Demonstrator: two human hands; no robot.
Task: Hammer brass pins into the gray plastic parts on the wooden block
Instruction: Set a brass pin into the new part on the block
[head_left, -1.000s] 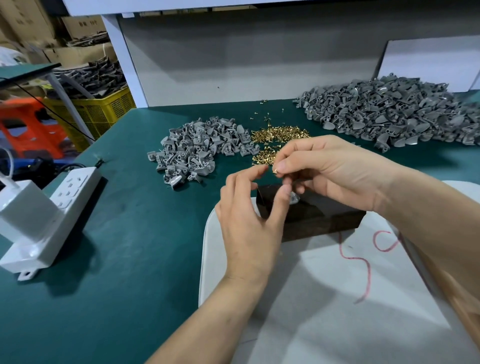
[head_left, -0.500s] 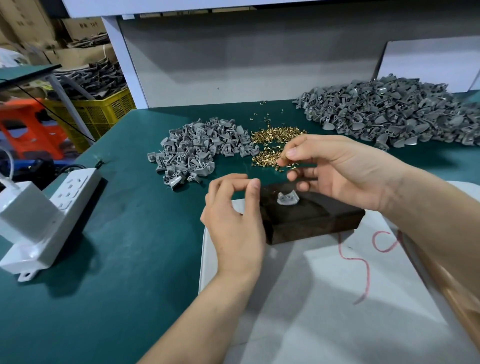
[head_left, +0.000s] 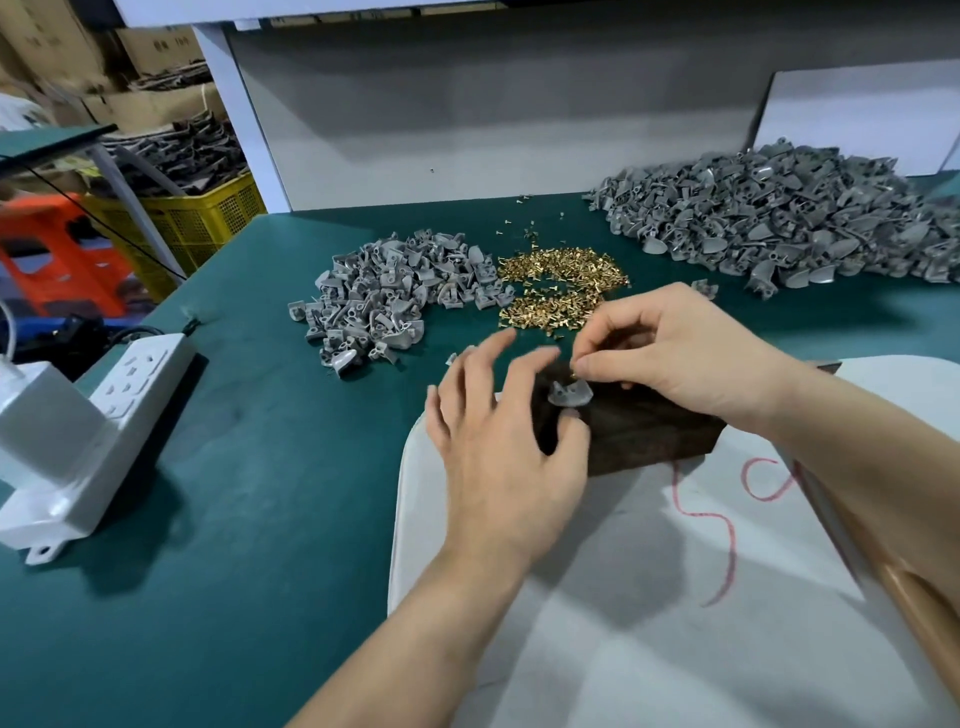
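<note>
A green-covered table (head_left: 249, 509) fills most of the frame, backed by a plain gray panel (head_left: 493, 114) under a white shelf edge. In the upper left, beyond the table, stand cardboard boxes (head_left: 150, 47), a yellow crate (head_left: 208, 218) heaped with dark parts, and an orange stool (head_left: 57, 254). At the left edge lies a white power strip (head_left: 124, 410) with a white adapter (head_left: 36, 415) plugged into it.

A white sheet (head_left: 675, 623) marked with a red scribble covers the table in the lower right. The dark wooden block (head_left: 654, 431) lies at its far edge, a little right of centre. One gray plastic part (head_left: 570, 393) sits on top of the block near its left end.

The right hand (head_left: 680, 358) comes in from the right, above the block. Its thumb and forefinger pinch a small brass pin (head_left: 574, 372) just over the part, with the other fingers curled loosely behind. Whether the pin touches the part cannot be told.

The left hand (head_left: 498, 447), blurred, reaches up from the bottom of the frame with fingers spread and nearly straight, holding nothing. Its thumb lies against the block's near edge just below the part.

Behind the hands, at centre, a loose heap of brass pins (head_left: 563, 278) lies on the green. A small pile of gray parts (head_left: 384, 296) touches it on the left, and a large pile of gray parts (head_left: 779, 223) sits in the upper right, apart from it.
</note>
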